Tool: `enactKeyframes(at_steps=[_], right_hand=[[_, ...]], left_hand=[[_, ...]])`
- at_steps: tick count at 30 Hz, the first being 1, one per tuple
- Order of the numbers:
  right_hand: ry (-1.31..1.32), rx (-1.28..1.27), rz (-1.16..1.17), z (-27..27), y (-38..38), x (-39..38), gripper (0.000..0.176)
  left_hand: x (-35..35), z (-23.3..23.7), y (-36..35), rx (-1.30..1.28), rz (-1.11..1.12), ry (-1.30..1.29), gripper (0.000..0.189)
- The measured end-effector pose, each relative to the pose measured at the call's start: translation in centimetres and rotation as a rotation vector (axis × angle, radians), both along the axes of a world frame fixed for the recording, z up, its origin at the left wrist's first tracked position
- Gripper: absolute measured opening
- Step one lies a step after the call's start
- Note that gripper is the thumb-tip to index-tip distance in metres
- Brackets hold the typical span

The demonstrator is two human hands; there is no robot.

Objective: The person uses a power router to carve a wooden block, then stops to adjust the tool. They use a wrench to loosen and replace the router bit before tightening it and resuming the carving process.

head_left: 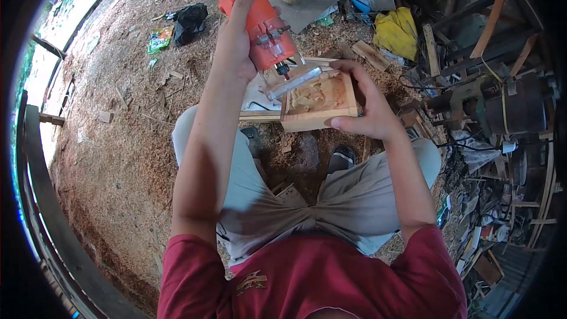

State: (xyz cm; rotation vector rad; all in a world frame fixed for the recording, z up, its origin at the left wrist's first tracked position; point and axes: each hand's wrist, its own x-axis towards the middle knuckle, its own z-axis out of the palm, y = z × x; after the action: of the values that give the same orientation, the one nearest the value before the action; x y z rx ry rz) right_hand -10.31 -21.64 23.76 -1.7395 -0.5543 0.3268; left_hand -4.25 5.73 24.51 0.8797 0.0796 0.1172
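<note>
My left hand [238, 44] is wrapped round an orange trim router [255, 19], thumb along its side. The router tilts over the work, its clear base [295, 82] close above the left edge of a wooden box [319, 119]. Its bit [284, 74] points down toward the box. My right hand [375, 109] grips the box at its right end, thumb on the near side and fingers at the far side. Rough, uneven wood shows in the box's recessed top. Under the box and router lies a pale board [253, 95] with a small bent metal key [257, 106] on it.
Sawdust and wood scraps cover the ground [130, 118]. A black plastic bag [190, 23] lies at the upper left. A yellow cloth or sack [397, 34] sits at the upper right. Farther right stand a motor-like machine [508, 109] and piled timber. A wooden rail [44, 159] curves along the left.
</note>
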Motion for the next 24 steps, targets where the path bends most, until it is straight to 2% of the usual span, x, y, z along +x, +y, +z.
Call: enactKeyframes(at_steps=[3,6,12,15,18,24], right_hand=[[0.157,0.230,-0.094,-0.6,0.2,-2.2,0.097],[0.216,0.341,-0.128,-0.5,0.3,-3.0,0.093],[0.213,0.370,-0.206,-2.2,-0.2,-3.4,0.091],[0.238,0.333,-0.264,-1.9,-0.1,-3.8,0.098],[0.170,0.425,-0.168,-2.5,-0.6,-3.7,0.091],[0.166,0.413,-0.134,-2.8,-1.0,-4.1,0.091]], left_hand=[[-0.8,0.3,-0.7,-0.040,-0.031,0.036,0.067],[-1.2,0.2,-1.3,-0.018,-0.050,0.045,0.067],[-0.1,-1.2,-2.2,0.001,-0.111,-0.019,0.068],[-0.1,-1.2,-3.2,0.039,-0.088,-0.040,0.070],[-0.4,-1.0,-4.1,0.039,-0.151,-0.055,0.071],[-1.7,-0.2,-5.5,0.076,-0.183,-0.104,0.073]])
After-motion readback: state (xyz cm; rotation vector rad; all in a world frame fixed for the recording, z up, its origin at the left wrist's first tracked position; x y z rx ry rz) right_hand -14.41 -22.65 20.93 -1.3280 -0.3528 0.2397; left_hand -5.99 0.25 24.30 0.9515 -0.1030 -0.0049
